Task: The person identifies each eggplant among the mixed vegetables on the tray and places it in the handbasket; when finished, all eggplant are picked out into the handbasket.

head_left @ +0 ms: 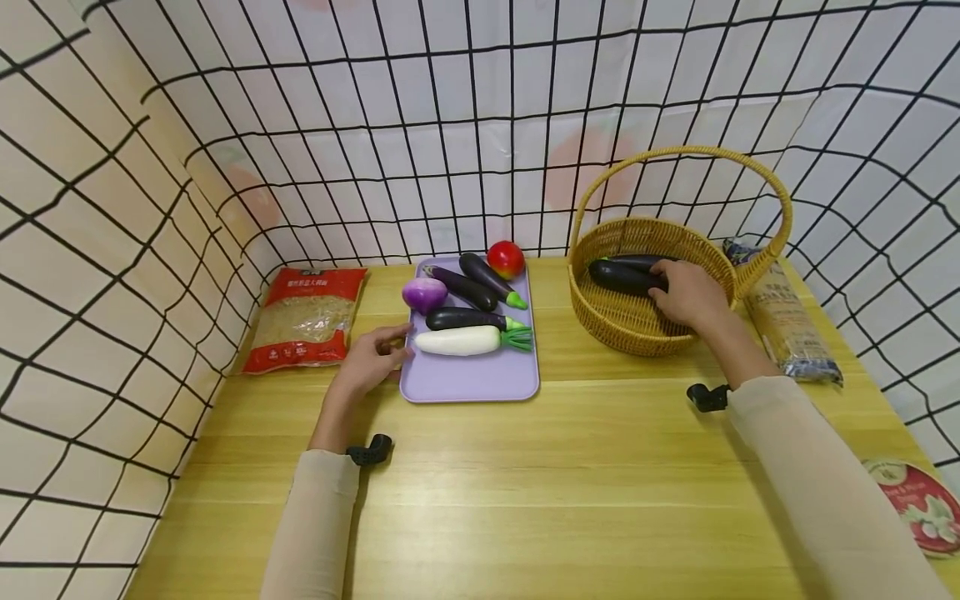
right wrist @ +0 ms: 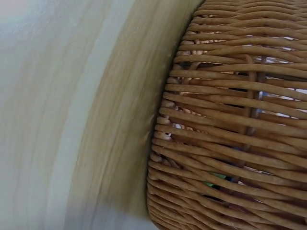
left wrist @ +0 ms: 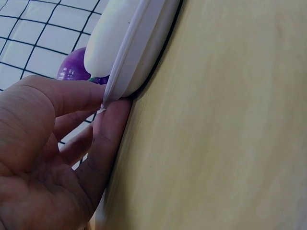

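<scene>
My left hand [head_left: 367,363] pinches the left rim of a lilac tray [head_left: 468,387]; in the left wrist view thumb and finger meet at the tray's edge [left wrist: 125,72]. On the tray lie a white radish [head_left: 457,342] with green leaves, three eggplants [head_left: 463,319], a purple onion [head_left: 424,295] and a round red fruit [head_left: 506,260]. Inside a wicker basket [head_left: 596,323], my right hand [head_left: 692,296] grips a dark eggplant [head_left: 621,278]. Another eggplant [head_left: 637,260] lies behind it. Only the basket's woven side [right wrist: 230,115] shows in the right wrist view, hiding the hand.
The basket's tall handle [head_left: 686,152] arches over the right hand. A red pasta bag [head_left: 303,321] lies left of the tray, and another packet [head_left: 795,321] sits right of the basket. A round red tin [head_left: 918,507] is at the right edge. Black wire grid [head_left: 465,125] encloses the table.
</scene>
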Tool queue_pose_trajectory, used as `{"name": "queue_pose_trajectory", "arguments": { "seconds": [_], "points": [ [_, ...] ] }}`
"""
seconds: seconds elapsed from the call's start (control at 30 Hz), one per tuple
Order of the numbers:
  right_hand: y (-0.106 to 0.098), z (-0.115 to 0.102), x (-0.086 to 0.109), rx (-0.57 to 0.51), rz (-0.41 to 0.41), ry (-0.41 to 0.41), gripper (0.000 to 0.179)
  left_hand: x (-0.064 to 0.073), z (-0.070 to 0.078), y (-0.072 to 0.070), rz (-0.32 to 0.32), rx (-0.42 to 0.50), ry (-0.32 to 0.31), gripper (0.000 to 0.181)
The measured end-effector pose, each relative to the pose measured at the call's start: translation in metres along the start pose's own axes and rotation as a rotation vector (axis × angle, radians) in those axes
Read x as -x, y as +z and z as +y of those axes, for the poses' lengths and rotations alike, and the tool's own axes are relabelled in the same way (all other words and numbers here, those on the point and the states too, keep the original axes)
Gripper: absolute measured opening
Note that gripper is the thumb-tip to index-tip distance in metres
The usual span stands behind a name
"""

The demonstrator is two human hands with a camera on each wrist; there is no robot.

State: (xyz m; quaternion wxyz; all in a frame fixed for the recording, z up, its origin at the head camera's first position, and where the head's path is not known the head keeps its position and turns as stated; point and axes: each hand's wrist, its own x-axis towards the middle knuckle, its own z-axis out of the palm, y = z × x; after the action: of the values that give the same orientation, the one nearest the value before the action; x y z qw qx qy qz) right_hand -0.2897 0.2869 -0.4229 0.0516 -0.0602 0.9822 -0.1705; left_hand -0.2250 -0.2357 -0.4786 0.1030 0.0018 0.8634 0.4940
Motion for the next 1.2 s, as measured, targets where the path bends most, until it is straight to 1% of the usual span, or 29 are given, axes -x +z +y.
{"name": "queue_pose_trajectory", "arguments": {
  "seconds": [0.13,0.37,0.5,0.67,0.83,0.97,1.07,1.2],
  "points": [
    [-0.003,-0.004,0.006,-0.033,0.035,-0.007,0.052,0.000,0.000,0.000,0.001,-0.005,0.000,0.052],
    [-0.011,-0.016,0.023,-0.205,0.058,-0.040,0.055,0.001,0.001,-0.001,-0.003,-0.006,0.008,0.051],
    [-0.012,-0.023,0.035,-0.268,0.076,-0.068,0.058,0.001,0.001,-0.001,-0.003,-0.008,0.011,0.051],
    [-0.010,-0.037,0.045,-0.343,0.101,-0.119,0.056,0.001,0.001,-0.001,-0.002,-0.008,0.012,0.051],
    [-0.003,-0.053,0.049,-0.420,0.080,-0.201,0.050,0.001,0.001,-0.001,-0.001,-0.009,0.010,0.051],
    [0.004,-0.067,0.048,-0.469,0.044,-0.262,0.051,0.001,0.001,0.000,0.000,-0.010,0.016,0.051],
    [0.010,-0.080,0.047,-0.491,0.025,-0.296,0.053,0.001,0.001,0.000,0.000,-0.011,0.019,0.051],
    [0.018,-0.098,0.045,-0.514,0.011,-0.323,0.050,0.002,0.002,0.000,0.002,-0.022,0.015,0.051]
  ]
}}
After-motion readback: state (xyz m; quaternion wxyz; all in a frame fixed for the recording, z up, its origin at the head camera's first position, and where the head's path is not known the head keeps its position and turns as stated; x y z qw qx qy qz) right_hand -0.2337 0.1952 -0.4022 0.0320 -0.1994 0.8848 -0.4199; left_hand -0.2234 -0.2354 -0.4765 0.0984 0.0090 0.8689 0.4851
